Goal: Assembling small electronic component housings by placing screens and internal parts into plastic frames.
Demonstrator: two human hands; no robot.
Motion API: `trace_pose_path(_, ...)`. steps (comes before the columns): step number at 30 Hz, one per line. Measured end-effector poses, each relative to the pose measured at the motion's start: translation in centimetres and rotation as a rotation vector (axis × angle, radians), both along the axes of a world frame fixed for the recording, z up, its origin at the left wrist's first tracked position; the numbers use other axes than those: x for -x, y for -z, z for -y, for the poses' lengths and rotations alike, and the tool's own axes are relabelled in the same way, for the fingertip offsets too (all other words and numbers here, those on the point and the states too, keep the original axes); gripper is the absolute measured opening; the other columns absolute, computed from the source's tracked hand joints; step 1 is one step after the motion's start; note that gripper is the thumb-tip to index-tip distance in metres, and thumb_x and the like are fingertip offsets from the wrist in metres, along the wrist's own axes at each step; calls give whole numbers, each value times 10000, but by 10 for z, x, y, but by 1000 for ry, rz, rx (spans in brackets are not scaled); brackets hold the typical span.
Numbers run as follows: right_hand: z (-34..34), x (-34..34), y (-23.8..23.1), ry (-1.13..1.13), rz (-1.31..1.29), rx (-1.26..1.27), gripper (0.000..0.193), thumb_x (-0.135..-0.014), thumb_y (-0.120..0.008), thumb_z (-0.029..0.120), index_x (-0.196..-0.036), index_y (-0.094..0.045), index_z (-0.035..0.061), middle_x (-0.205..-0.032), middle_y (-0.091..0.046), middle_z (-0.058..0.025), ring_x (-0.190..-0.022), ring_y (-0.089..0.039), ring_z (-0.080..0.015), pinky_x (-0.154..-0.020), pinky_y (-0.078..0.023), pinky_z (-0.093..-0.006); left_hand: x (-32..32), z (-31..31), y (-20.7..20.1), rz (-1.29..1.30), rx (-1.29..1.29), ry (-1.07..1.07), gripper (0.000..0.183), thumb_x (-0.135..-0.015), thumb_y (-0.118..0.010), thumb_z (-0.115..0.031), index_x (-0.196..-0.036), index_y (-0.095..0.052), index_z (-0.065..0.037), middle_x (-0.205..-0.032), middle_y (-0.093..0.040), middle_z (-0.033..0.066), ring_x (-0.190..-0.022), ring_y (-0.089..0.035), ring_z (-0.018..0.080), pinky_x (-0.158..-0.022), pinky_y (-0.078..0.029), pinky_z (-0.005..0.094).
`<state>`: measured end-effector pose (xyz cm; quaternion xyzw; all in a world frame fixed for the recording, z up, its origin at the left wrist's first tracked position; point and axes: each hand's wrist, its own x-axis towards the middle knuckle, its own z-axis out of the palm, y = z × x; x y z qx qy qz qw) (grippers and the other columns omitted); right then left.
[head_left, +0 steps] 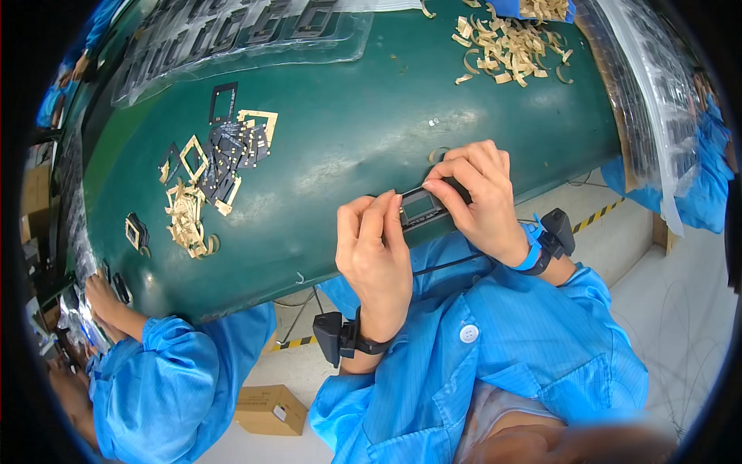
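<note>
Both my hands grip a small black rectangular frame (420, 209) with a grey window, above the table's near edge. My left hand (374, 246) pinches its left end between thumb and fingers. At its right end, my right hand (478, 193) is closed with the thumb and bent fingers on it; some fingertips are hidden. A single curled tan strip (438, 155) lies on the green table (332, 131) just beyond my right hand. To the left is a loose pile of flat black frame pieces (228, 151) with some tan ones among them.
Curled tan strips (510, 50) lie at the far right, more strips (185, 216) at the left. A clear plastic tray (340, 50) of black parts stands at the back. Stacked trays (657, 100) line the right edge. A co-worker's hand (108, 301) works at the left; a cardboard box (270, 410) sits below.
</note>
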<state>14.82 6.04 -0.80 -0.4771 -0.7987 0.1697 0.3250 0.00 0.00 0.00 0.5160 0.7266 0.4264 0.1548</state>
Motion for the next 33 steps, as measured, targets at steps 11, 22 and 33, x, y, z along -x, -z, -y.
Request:
trace_pose_path(11, 0, 6, -6, -7, 16, 21, 179, -810, -808, 249, -886, -697, 131, -916, -600, 1, -929, -534, -216, -821, -347, -367, 0, 0, -3, 41, -25, -15, 103, -873, -776, -79, -964, -762, -34, -908, -630, 57, -626, -532, 115, -563, -449, 273)
trace_pose_path(22, 3, 10, -8, 43, -3, 50, 144, -821, -795, 223, -887, -706, 131, -914, -602, 7, -942, -532, -208, -840, -334, -376, -2, -7, -6, 49, 8, -31, 97, -833, -809, -79, -917, -773, -44, -834, -617, 31, -583, -458, 91, -521, -386, 259)
trace_pose_path(33, 4, 2, -9, 15, -44, 85, 88, -860, -736, 117, -946, -729, 101, -927, -648, -5, -978, -562, -224, -875, -364, -373, 6, -2, -13, 174, 106, -50, 105, -840, -792, -34, -943, -780, -16, -863, -664, 49, -589, -526, 73, -527, -427, 227)
